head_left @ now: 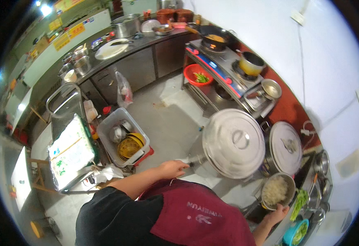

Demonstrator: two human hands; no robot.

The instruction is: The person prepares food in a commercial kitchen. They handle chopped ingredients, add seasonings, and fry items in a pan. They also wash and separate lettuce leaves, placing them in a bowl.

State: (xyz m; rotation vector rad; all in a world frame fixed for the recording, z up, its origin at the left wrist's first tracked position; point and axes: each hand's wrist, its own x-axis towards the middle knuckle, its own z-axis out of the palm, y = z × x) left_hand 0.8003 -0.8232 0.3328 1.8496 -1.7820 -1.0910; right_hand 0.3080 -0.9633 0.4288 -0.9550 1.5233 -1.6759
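My left hand (173,168) is closed around a thin metal utensil (196,160) whose far end reaches the edge of a large steel pot covered by a round lid (233,142). My right hand (278,213) grips the near rim of a small steel pot (274,191) filled with white shredded food. A second lidded steel pot (285,147) stands just behind it. I wear a dark red apron (200,217) over a black top.
A stove (228,65) along the right wall carries a wok (214,37) and a yellow pot (251,62). A red basket of greens (198,75) sits beneath. A grey bin (124,137) of bowls stands on the floor. Green vegetables (299,201) lie at right.
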